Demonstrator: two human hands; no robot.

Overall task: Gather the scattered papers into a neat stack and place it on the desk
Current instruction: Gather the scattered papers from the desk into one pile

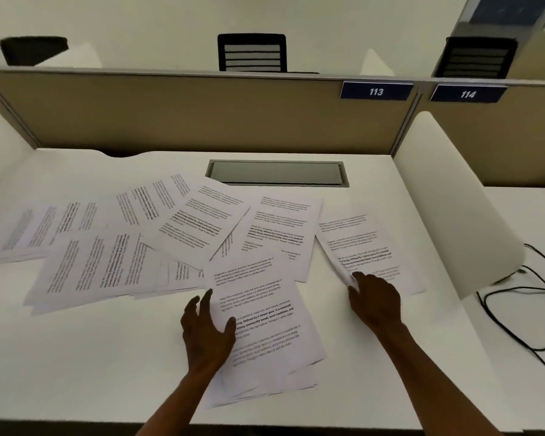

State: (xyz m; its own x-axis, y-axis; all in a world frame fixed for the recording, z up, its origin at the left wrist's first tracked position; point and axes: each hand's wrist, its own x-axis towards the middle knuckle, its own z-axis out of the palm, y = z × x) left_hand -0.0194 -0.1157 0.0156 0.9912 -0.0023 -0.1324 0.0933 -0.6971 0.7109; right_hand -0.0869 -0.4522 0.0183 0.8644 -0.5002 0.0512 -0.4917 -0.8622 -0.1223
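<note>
Several printed white papers lie scattered and overlapping across the white desk (pixel 76 357). A loose pile of sheets (pixel 265 313) lies nearest me at the centre. My left hand (pixel 206 332) rests on that pile's left edge, fingers spread, thumb on the top sheet. My right hand (pixel 375 298) pinches the lower left corner of a separate right-hand sheet (pixel 364 243), lifting that corner slightly. More sheets fan out in the middle (pixel 202 225) and to the far left (pixel 85 265).
A grey cable hatch (pixel 277 173) is set into the desk behind the papers. A tan partition (pixel 202 114) with signs 113 and 114 closes the back. A white side divider (pixel 453 199) stands on the right, black cables (pixel 532 297) beyond it. Black chairs show behind the partition.
</note>
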